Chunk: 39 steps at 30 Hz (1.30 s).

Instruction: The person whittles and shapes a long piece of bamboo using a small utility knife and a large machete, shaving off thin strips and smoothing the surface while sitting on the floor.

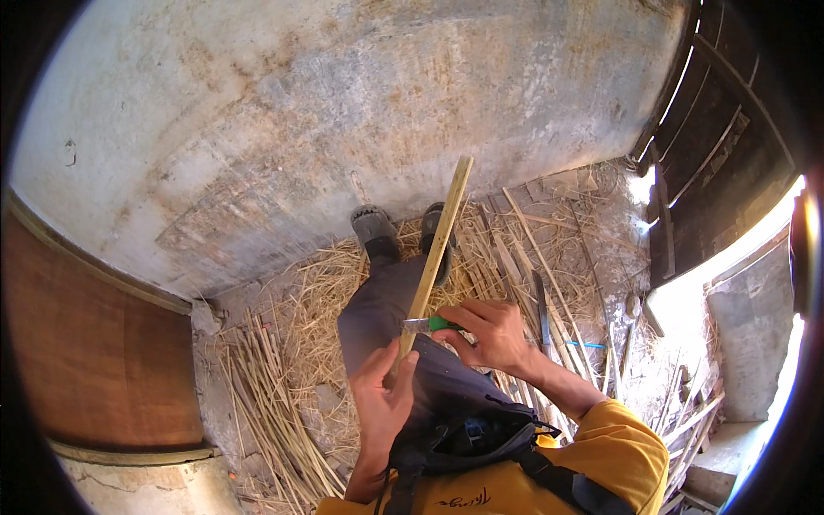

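My left hand [384, 390] is closed around the near end of a long, flat yellowish strip, which looks like split bamboo [440, 236]. The strip slants up and away across my lap toward the wall. My right hand [491, 333] grips the green handle of a knife [442, 324]. Its short metal blade lies against the strip, just beyond my left fingers. The fingers of the right hand hide part of the handle.
Shavings [313, 335] cover the floor around my shoes [373, 225]. Bundles of thin strips [279, 412] lie at left, and more lie at right beside a long dark blade [541, 309]. A stained wall [386, 112] stands ahead, a brown panel [103, 335] at left.
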Available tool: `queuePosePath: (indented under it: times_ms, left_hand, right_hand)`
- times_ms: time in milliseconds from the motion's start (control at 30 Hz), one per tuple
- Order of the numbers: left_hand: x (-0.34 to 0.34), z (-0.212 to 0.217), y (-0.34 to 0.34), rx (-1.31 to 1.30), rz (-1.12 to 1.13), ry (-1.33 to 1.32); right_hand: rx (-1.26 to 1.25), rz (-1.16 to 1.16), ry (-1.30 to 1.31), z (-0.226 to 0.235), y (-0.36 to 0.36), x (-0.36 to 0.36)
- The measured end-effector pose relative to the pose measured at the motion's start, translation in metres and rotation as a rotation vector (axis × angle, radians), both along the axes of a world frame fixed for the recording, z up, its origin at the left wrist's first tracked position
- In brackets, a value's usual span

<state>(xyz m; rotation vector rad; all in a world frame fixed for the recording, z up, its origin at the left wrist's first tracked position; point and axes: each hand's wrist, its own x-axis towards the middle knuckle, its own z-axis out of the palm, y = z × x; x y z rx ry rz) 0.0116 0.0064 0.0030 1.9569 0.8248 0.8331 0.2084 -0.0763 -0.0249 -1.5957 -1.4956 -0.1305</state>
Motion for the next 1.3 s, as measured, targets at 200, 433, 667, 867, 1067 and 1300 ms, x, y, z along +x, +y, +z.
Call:
queuePosePath:
  times_ms: [200, 433, 667, 867, 1067, 1300]
  left_hand:
    - [0.001, 0.008, -0.002, 0.018, 0.011, 0.041]
    - [-0.014, -0.006, -0.007, 0.036, 0.004, 0.085]
    - [-0.027, -0.011, -0.015, 0.032, 0.010, 0.108]
    - [-0.046, -0.014, -0.027, -0.156, -0.064, 0.120]
    - [-0.052, -0.017, -0.010, -0.660, -0.081, -0.039]
    - [-0.042, -0.014, -0.006, -0.855, -0.249, -0.017]
  right_hand:
    - [0.004, -0.023, -0.006, -0.003, 0.004, 0.004]
    - [0.016, -0.246, 0.077, 0.002, 0.016, 0.039]
    - [0.072, -0.240, 0.119, -0.007, 0.030, 0.080]
    - [-0.097, -0.656, 0.350, -0.026, 0.032, 0.164]
    - [-0.166, -0.233, 0.825, -0.032, 0.020, 0.157]
    - [-0.020, 0.157, 1.262, 0.001, 0.021, 0.106]
